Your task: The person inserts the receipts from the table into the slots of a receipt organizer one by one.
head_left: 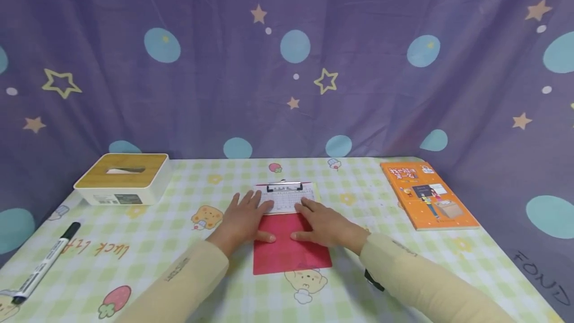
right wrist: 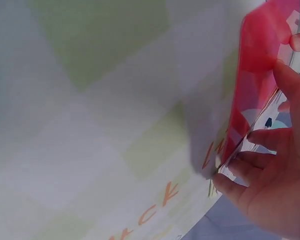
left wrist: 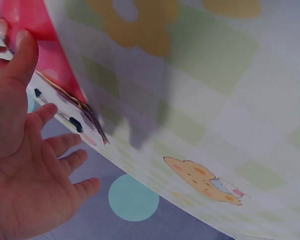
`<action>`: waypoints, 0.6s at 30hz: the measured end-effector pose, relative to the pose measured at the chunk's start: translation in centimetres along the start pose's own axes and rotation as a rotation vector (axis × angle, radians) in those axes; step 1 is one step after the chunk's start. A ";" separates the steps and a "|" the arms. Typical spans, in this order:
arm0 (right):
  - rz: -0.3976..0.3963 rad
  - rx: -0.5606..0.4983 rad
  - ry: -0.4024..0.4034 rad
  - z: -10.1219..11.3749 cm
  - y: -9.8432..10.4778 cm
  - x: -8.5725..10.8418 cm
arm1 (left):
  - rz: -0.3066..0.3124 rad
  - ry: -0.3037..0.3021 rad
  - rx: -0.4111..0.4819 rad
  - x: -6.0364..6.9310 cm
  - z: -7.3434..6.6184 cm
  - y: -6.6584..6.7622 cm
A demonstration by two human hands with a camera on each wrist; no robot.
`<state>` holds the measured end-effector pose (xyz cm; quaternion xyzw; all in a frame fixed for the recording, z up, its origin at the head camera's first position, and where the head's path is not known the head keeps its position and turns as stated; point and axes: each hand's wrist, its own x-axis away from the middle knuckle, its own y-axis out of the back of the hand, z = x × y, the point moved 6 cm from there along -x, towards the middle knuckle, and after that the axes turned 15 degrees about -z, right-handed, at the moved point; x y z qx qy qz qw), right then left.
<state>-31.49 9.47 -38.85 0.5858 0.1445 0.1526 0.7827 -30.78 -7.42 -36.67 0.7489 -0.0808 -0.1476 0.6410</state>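
Note:
A red clipboard [head_left: 291,255] lies on the tablecloth, its near half bare red and see-through in the wrist views. Under the metal clip [head_left: 285,186] at its far end are several white printed sheets [head_left: 287,202]. My left hand [head_left: 242,219] rests along the clipboard's left side, fingers spread toward the sheets and thumb over the red part. On the opposite side my right hand [head_left: 327,224] mirrors it, fingertips by the sheets' right edge. Both thumbs point inward, apart from each other. Fingers of the left hand [left wrist: 35,165] and right hand [right wrist: 275,165] look loosely extended in the wrist views.
At the back left stands a white tissue box [head_left: 123,178] with a wooden lid. A black-capped white marker [head_left: 45,265] lies at the left. An orange book [head_left: 428,196] lies at the right. Behind the table hangs a purple curtain [head_left: 287,113].

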 end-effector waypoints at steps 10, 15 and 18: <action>-0.263 0.061 0.202 -0.6 3.1 0.3 | -0.174 -0.055 -0.012 1.0 0.8 1.9; -0.495 0.045 0.188 -2.4 5.8 0.9 | -0.296 -0.027 -0.048 1.7 2.4 3.5; -0.588 0.043 0.127 -3.9 7.1 1.0 | -0.390 0.007 -0.063 1.9 3.6 4.5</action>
